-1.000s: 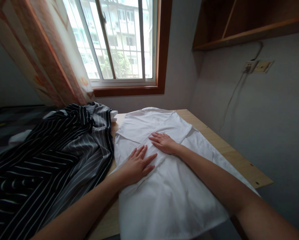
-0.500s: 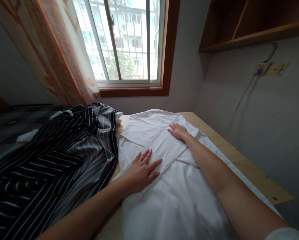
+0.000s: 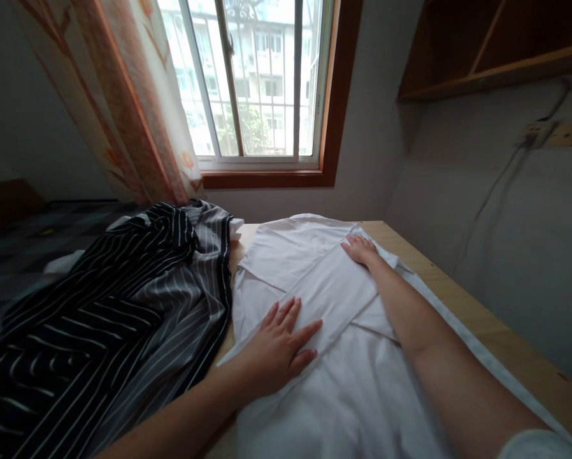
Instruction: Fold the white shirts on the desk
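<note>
A white garment point(image 3: 305, 255) lies spread over a light wooden table, with a folded strip of its cloth running diagonally across it. My left hand point(image 3: 279, 350) rests flat on the lower left end of that strip, fingers spread. Farther off, near the strip's upper right end, my right hand point(image 3: 361, 249) lies palm down on the cloth, its fingers stretched out. Neither hand holds anything. Creases run through the cloth below the strip.
Black and grey striped clothing point(image 3: 123, 312) is heaped to the left, beside a dark checked surface point(image 3: 9, 255). The wooden table point(image 3: 462, 299) shows along the right. Behind are a window, a curtain point(image 3: 118, 95), a shelf point(image 3: 496, 73) and a wall socket with a cord.
My right hand has slid a little toward the upper right along the cloth. The view has shifted slightly, so the scene sits farther right and lower.
</note>
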The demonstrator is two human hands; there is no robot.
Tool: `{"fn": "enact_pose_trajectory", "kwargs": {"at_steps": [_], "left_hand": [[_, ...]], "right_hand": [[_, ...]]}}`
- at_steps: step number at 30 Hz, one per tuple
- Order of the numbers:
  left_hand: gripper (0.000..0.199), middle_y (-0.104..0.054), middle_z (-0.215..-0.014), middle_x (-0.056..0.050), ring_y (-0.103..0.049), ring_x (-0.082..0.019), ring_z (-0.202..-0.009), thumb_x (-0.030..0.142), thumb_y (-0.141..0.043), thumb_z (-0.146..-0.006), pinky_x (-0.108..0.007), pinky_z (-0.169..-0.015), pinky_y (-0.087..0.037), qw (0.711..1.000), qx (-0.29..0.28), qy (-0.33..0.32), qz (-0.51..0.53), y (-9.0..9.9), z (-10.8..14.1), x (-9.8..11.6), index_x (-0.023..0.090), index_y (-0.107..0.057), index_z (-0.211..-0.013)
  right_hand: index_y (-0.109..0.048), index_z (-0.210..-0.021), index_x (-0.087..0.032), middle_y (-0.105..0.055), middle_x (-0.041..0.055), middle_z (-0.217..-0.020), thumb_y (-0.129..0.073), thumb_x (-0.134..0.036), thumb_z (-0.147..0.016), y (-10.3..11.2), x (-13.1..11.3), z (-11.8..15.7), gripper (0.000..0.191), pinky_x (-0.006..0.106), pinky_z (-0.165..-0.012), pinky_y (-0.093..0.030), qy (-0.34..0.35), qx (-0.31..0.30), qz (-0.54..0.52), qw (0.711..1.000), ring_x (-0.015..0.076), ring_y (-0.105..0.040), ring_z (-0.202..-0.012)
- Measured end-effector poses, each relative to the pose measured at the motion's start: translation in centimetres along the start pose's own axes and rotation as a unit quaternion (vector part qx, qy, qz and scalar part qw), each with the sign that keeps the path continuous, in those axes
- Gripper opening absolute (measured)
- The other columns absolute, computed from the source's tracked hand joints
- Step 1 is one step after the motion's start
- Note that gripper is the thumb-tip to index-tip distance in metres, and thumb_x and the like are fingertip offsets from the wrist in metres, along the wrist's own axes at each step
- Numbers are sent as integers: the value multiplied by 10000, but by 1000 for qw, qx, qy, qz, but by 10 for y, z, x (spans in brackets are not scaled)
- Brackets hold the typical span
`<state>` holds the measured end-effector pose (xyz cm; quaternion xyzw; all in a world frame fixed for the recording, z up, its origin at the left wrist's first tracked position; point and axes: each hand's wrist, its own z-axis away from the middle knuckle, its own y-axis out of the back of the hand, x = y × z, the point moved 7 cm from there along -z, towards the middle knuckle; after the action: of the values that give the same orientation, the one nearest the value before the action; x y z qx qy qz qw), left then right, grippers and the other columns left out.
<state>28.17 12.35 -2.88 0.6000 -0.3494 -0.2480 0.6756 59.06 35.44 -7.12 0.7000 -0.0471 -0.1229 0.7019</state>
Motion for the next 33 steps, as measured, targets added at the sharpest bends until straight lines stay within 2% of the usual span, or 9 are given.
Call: {"fn": "enact_pose_trajectory", "kwargs": {"at_steps": [7,16,23,28,31,33], "left_hand": [[549,-197,-1625,-100,-149,-346,-1492,576,-337,-985,-579,-1183,-175,1000,-11,11,11,3,0,1,368,-381,-1491],[556,-188,-1626,-102,-126,-348,-1494,578,-334,-983,-594,-1183,-180,1000,-11,6,26,3,2,2,369,-368,-1498],[554,-179,-1629,-92,-125,-352,-1493,571,-359,-979,-599,-1184,-182,999,-18,13,41,5,3,3,369,-376,-1494],[562,-169,-1628,-111,-106,-353,-1494,576,-348,-980,-614,-1181,-166,998,-30,17,49,5,3,3,359,-374,-1498],[563,-170,-1628,-111,-108,-356,-1494,574,-354,-979,-625,-1177,-156,998,-30,16,48,5,2,4,357,-373,-1498],[563,-172,-1630,-98,-109,-353,-1496,577,-352,-979,-625,-1178,-151,999,-22,12,47,5,2,5,359,-372,-1498]], "right_hand": [[-241,-1558,-129,-194,104,-1627,-181,-566,-980,1,8,-19,727,427,-1210,-120,-6,7,6,1000,231,-161,-1496],[-300,-1540,-130,-228,120,-1614,-201,-557,-973,-1,19,-39,717,477,-1200,-146,-13,34,-10,999,252,-199,-1487],[-307,-1537,-123,-245,110,-1610,-198,-536,-981,1,22,-50,701,430,-1199,-173,-4,32,-2,999,233,-204,-1487],[-306,-1536,-116,-227,97,-1617,-202,-527,-981,1,26,-52,698,452,-1198,-173,-26,35,-5,999,245,-194,-1488],[-393,-1496,-116,-313,123,-1583,-267,-485,-973,8,28,-47,652,478,-1183,-199,-30,77,-16,996,278,-258,-1459],[-505,-1420,-124,-403,132,-1532,-331,-391,-957,18,26,-39,562,480,-1178,-200,-21,140,-16,990,285,-301,-1433]]}}
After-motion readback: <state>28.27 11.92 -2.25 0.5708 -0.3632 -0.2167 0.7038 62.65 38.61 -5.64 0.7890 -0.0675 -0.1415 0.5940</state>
